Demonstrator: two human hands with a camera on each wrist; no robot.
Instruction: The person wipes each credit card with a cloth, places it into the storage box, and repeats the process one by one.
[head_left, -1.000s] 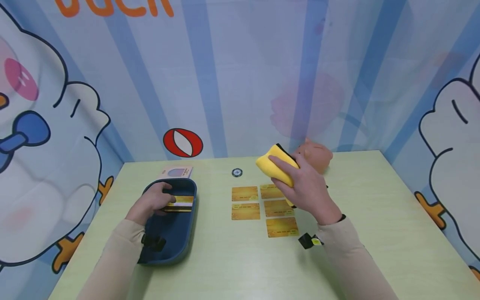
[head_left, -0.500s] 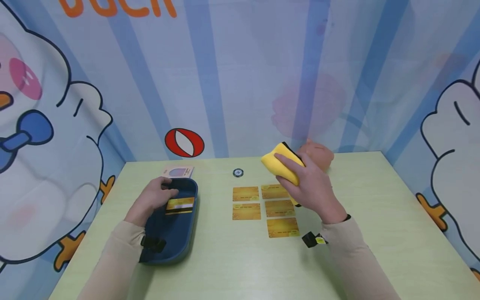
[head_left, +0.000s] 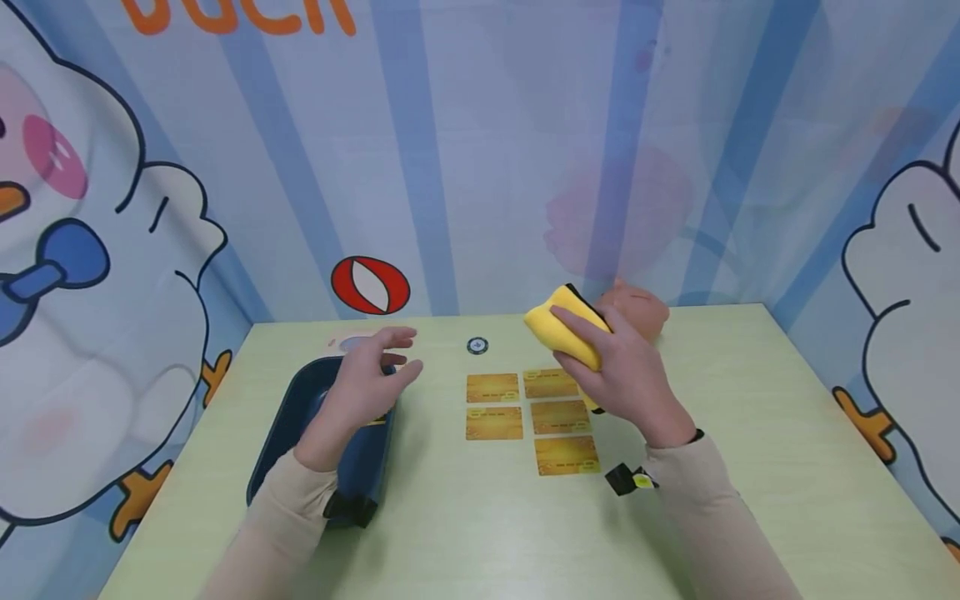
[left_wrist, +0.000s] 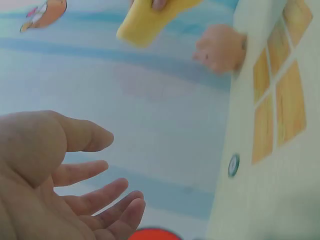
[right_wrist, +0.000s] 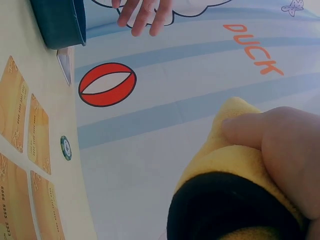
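Observation:
My left hand (head_left: pixel 367 382) is lifted over the right side of a dark blue bin (head_left: pixel 272 437), fingers spread loosely and holding nothing. Beneath it, a gold bank card (head_left: pixel 381 419) in the bin is mostly hidden. My right hand (head_left: pixel 633 379) grips a soft yellow plush pouch (head_left: pixel 561 323) above the table, thumb and fingers pressed into its sides. In the right wrist view, the dark opening of the pouch (right_wrist: pixel 192 175) faces the camera. Below the pouch, several gold bank cards (head_left: pixel 493 423) lie in rows, one partly covered by the hand.
A pink pig figure (head_left: pixel 643 312) stands behind my right hand, near the back wall. One round chip (head_left: pixel 477 345) lies behind the cards. Behind the bin, a pale printed booklet (head_left: pixel 341 342) is partly covered. Printed cloth walls surround the table (head_left: pixel 465 525).
My left hand has come up out of the bin and moved right, leaving the gold card inside. The right hand and pouch moved slightly right, then held nearly still.

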